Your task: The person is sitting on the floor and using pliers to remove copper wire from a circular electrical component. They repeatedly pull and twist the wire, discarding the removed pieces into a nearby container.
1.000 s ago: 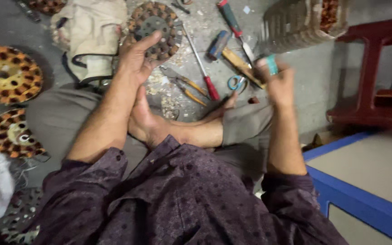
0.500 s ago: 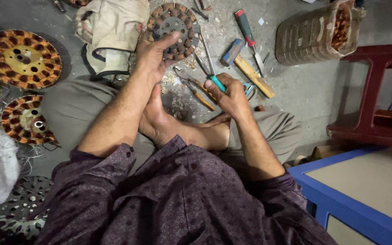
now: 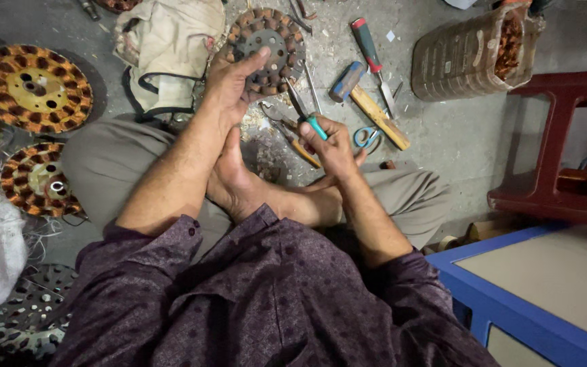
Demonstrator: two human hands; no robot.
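left hand (image 3: 229,81): fingers spread, pressing the round stator disc (image 3: 266,49) on the floor (copper coils around its rim) | right hand (image 3: 334,146): fist closed around teal-handled screwdriver (image 3: 305,113), tip at disc's edge

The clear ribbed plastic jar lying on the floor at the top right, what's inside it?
Through the open mouth of the clear ribbed plastic jar, reddish-brown, copper-coloured scraps show. How far they fill it is unclear; the ribbed wall blurs the rest.

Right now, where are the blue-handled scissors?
The scissors lie on the floor just right of the right hand, against the wooden hammer handle.
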